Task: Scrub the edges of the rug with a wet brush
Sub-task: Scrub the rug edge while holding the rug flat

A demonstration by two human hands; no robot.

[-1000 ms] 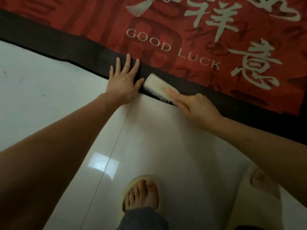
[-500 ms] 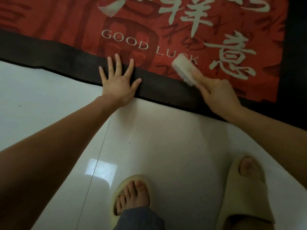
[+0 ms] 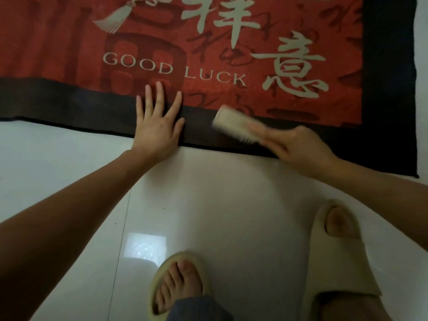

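Rug (image 3: 69, 101) border being pressed by left hand (image 3: 157, 128), fingers spread, brush (image 3: 234, 125) being gripped over border by right hand (image 3: 294, 147), fingers curled around it

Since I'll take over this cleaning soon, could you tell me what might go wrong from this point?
The brush in the right hand works close to the spread left hand pressing the rug; a long stroke could hit those fingers. Water could reach the glossy floor near the slippers, making it slippery.
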